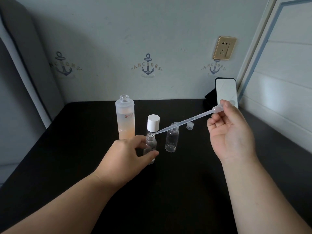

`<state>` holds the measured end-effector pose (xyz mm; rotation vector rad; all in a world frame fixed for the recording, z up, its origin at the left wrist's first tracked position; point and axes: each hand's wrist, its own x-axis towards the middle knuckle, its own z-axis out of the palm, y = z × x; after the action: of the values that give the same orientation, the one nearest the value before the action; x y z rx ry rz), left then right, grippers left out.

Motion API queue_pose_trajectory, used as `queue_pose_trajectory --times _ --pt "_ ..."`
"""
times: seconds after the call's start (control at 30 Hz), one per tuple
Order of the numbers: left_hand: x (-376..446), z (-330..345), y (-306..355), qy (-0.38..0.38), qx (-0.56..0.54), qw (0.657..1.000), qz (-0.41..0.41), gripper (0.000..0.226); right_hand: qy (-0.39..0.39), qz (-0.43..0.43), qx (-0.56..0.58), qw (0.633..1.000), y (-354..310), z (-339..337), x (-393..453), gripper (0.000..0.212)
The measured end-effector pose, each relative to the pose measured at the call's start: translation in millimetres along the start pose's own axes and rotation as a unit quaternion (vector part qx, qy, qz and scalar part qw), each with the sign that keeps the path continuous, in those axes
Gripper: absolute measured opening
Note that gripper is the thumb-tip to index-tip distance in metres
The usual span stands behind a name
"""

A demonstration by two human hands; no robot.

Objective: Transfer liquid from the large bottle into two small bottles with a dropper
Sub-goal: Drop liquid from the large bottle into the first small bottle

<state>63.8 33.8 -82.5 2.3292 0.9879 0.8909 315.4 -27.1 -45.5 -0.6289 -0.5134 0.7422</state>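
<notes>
Nearest the front edge of the desk [168, 191], the left hand [125, 154] has thumb and fingers curled round the first small bottle [150, 146], steadying it upright around mid-desk. The right hand [231, 132] pinches the dropper [185, 121] by its bulb, and the tip sits right at that bottle's open mouth.

Honestly the risk here is pretty obvious: the neck is narrow and the dropper comes in at a shallow slant, so a hard squeeze or a little wobble could send liquid down the outside of the glass onto the fingers. The bottle looks light too, so a nudge from the tip might tip it if the grip loosens. Can't really tell how much liquid is left in the stem, it's too clear against the dark top.

Just beside it stands the second small bottle [172, 141], open, with a tiny clear cap [190, 126] behind it. Further back are a white cap [153, 123] and the uncapped large bottle [125, 118], roughly half full of peach liquid. A phone [226, 92] leans at the back right corner. Behind that: anchor wallpaper [147, 66], a gold wall socket [224, 48], and a padded headboard [22, 68] on the left.
</notes>
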Motion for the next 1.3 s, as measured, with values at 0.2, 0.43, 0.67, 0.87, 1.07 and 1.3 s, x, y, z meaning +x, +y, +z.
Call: queue_pose_trajectory --times 0.2,0.43,0.67,0.87,1.07,1.3 --pt "0.1 -1.0 -1.3 0.013 -0.007 1.000 0.019 0.026 -0.002 -0.001 -0.002 1.000 -0.1 -0.7 0.5 0.006" --pt "2.1 -1.3 -4.0 0.001 -0.005 1.000 0.022 0.025 -0.006 0.004 0.004 1.000 -1.0 1.2 0.7 0.016" --pt "2.5 -0.7 -4.2 0.004 0.000 1.000 0.027 0.034 0.003 0.011 0.005 1.000 -2.7 2.2 0.4 0.019" --pt "1.9 -0.7 -4.1 0.005 -0.004 0.999 0.031 0.035 0.003 0.011 0.009 1.000 -3.8 4.0 -0.9 0.023" --pt "1.9 -0.9 -3.5 0.006 -0.005 1.000 0.029 0.032 -0.007 0.013 0.007 1.000 -4.8 3.5 -2.0 0.026" --pt "2.8 0.0 -5.5 0.002 0.002 1.000 0.021 0.029 -0.018 0.007 -0.006 1.000 -4.4 2.2 -1.4 0.019"
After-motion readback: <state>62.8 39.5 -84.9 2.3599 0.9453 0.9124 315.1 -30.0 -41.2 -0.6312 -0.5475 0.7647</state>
